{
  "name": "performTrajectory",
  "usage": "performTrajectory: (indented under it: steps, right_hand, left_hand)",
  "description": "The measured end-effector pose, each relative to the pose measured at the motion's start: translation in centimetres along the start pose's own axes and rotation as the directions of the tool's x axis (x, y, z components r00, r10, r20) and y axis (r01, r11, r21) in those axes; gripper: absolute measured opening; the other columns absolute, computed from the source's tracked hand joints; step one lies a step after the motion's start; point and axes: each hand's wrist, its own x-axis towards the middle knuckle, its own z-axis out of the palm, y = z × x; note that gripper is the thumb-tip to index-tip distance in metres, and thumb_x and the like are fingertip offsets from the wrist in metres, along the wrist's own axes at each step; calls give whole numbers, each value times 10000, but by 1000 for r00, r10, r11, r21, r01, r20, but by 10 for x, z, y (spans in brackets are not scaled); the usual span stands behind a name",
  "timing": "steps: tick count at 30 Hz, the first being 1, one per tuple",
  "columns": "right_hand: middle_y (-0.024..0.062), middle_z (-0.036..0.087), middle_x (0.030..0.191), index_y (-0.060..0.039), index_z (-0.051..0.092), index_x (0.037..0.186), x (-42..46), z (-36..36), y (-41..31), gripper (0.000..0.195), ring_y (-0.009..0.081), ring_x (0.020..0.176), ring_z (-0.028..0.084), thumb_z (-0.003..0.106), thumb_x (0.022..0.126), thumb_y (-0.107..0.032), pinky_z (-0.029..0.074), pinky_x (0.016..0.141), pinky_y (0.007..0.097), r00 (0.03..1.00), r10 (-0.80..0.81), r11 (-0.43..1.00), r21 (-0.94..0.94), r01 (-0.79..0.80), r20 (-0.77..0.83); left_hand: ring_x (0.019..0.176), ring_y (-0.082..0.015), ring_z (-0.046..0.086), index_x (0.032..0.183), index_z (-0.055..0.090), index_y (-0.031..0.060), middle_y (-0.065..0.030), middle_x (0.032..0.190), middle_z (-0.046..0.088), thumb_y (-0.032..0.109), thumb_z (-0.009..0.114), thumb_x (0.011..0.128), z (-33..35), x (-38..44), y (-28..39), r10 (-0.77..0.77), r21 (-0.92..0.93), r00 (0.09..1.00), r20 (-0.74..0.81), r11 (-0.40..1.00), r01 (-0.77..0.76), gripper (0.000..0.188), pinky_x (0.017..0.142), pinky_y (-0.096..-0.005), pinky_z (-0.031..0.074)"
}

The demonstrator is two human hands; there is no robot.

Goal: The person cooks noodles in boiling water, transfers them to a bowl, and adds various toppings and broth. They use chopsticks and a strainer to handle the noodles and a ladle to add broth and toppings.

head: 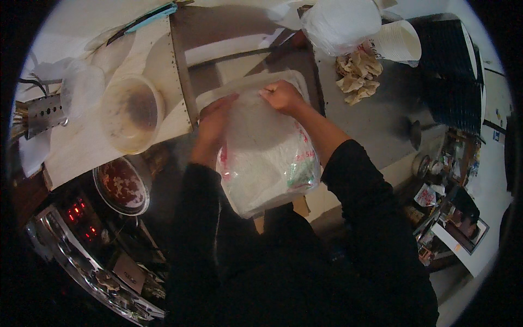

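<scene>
A large clear plastic bag (261,163) with red and green print and pale contents hangs in front of my body. My left hand (214,118) grips its upper left part; the fingertips are partly hidden by blur and plastic. With bent fingers, my right hand (284,98) pinches the bag near its upper right. Behind and beneath the hands, the pale rim of a plastic tub (300,77) shows between two counters. What exactly fills the bag cannot be told.
On the left counter stand a translucent round tub (130,114) and a perforated metal holder (47,116). Below is a pot of red liquid (122,186). The right counter bears crumpled brown paper (359,75), stacked paper cups (398,41), wrapped white containers (343,24) and stacked black trays (441,69).
</scene>
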Motion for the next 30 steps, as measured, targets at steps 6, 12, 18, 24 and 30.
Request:
performTrajectory:
  steps: [6, 12, 18, 24, 30]
  right_hand:
    - [215, 721, 944, -44, 761, 972, -4, -4, 5, 324, 402, 883, 684, 657, 952, -349, 529, 808, 459, 994, 88, 996, 2, -88, -70]
    - [180, 742, 1025, -115, 770, 1039, -18, -6, -20, 222, 411, 970, 697, 646, 925, -260, 548, 850, 496, 981, -56, 981, -195, 19, -185]
    - [159, 744, 1051, -187, 759, 1106, -34, -19, -30, 224, 417, 977, 692, 622, 933, -227, 559, 852, 511, 954, -54, 954, -298, -38, -295]
    - [147, 744, 1006, -150, 721, 1009, -32, -18, -25, 144, 410, 956, 697, 618, 938, -221, 548, 800, 543, 961, -86, 926, -377, -20, -261]
    - [190, 742, 970, -95, 671, 1076, -52, -38, -56, 192, 418, 940, 721, 591, 925, -182, 555, 787, 564, 990, -139, 795, -597, 106, -9]
  left_hand:
    - [670, -97, 575, 1352, 652, 47, 18, 782, 599, 294, 637, 1039, -43, -80, -9, -34, -307, 986, -166, 952, -19, 400, 577, -277, 478]
    - [764, -214, 609, 1322, 611, 63, -39, 884, 618, 379, 584, 1062, -134, -129, -10, -39, -456, 916, -399, 875, -161, 410, 598, -399, 534]
    - [563, -166, 523, 1205, 659, 95, 5, 695, 552, 337, 595, 1059, -148, -78, -14, -173, -560, 861, -479, 815, -147, 290, 533, -359, 471]
    - [637, -219, 621, 1110, 663, 69, -64, 809, 656, 279, 616, 1040, -205, -54, -57, 306, 93, 788, -534, 948, -305, 226, 588, -421, 536]
    - [1007, -300, 632, 1277, 624, 39, -170, 1155, 652, 159, 694, 912, -99, -128, -1, 656, 725, 659, -368, 646, -238, 390, 840, -433, 520]
